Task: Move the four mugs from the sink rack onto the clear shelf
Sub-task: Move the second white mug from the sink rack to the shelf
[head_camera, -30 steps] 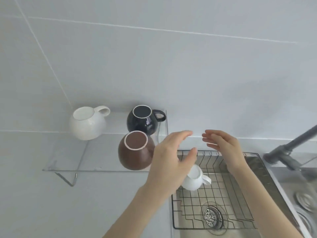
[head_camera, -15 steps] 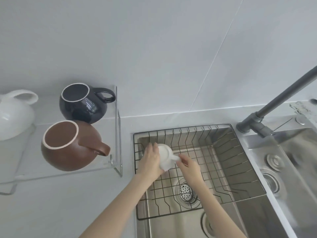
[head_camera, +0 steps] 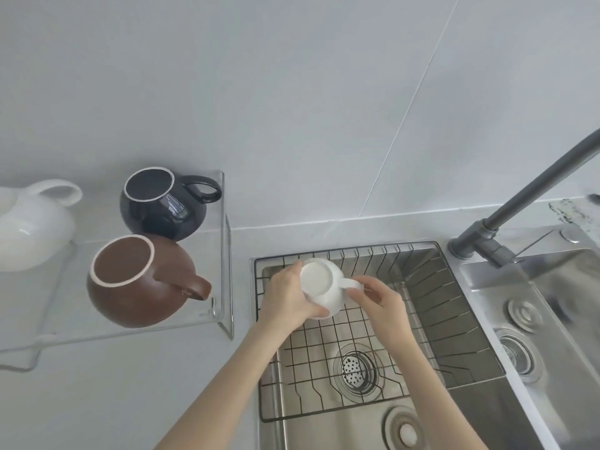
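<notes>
Both hands meet over the sink rack around one small white mug. The left hand has its grip wrapped around the mug's body, fingers curled behind it and the thumb reaching up beside the flat base. The right hand has its grip pinching the mug's handle, which sticks out toward the right. Both forearms are bare and rise from the bottom edge of the view, converging on the mug.

The small white mug is tipped so that its pale, round base faces the camera; its mouth is turned away and cannot be seen. It sits over the far left part of the rack; whether it touches the wires I cannot tell.

The rack is a black wire grid set in a stainless steel sink, with a round drain strainer showing through the wires. A dark grey faucet rises at the right over a second basin.

To the left, a clear shelf stands out from the pale grey tiled wall, above the light tabletop. Three mugs stand on it: a brown mug nearest, a black mug behind it, and a large white mug at the left edge of the view.
</notes>
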